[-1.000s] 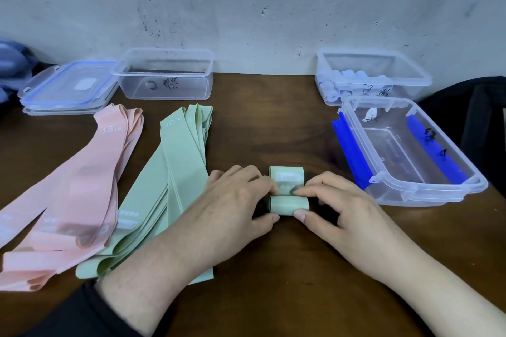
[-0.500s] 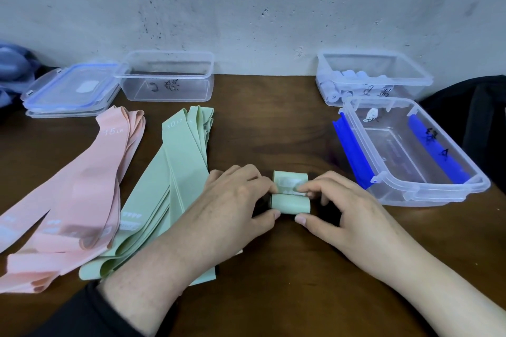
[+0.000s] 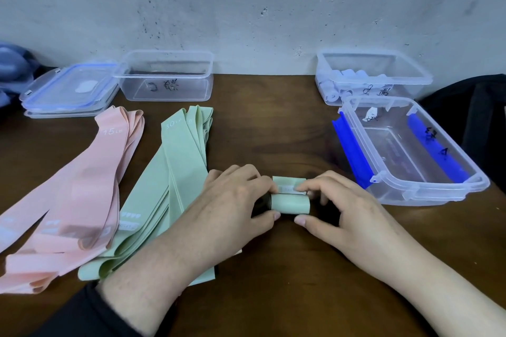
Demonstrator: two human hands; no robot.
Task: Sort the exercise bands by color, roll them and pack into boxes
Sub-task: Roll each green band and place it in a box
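both hands, left hand [image 3: 232, 200] and right hand [image 3: 345, 210], pinch the rolled green exercise band [image 3: 290, 201] on the tabletop [image 3: 273, 295], grips curled round its ends.

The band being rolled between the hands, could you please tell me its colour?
Pale mint green, seen in the head view: the band matches the flat green pile.

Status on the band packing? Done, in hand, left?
Done: pale rolled bands sit in the far right box. In hand: left hand and right hand pinch a green roll, nearly wound. Left: flat green bands, pink bands; near right box and left box look empty.
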